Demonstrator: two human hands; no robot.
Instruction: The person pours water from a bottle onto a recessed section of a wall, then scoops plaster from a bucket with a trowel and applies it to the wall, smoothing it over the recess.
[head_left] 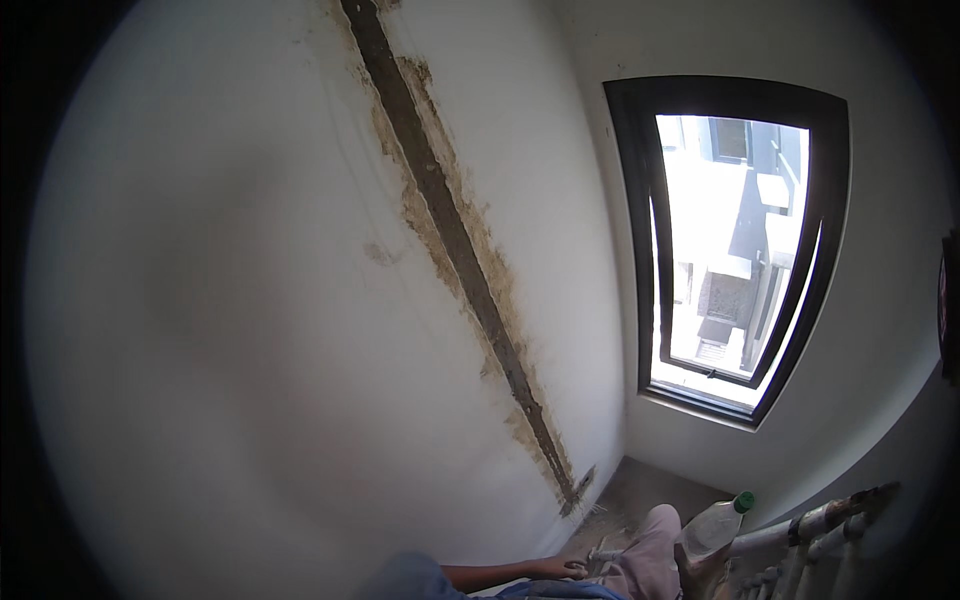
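At the lower edge my left hand [563, 567] rests low beside my pink-clad leg [650, 540], its fingers curled; what they hold, if anything, I cannot make out. A clear plastic bottle [710, 530] with a green cap stands tilted right of the leg. A dim brownish shape under it may be my right hand, but its fingers are not clear. Blue fabric [410, 575] lies at the bottom centre.
A white wall [240, 300] fills the left, with a long rough plastered channel [450, 225] down it. A dark-framed window [625, 230] is at right, with bright buildings outside. Pale metal rails [820, 530] run at lower right, above a dusty floor [640, 480].
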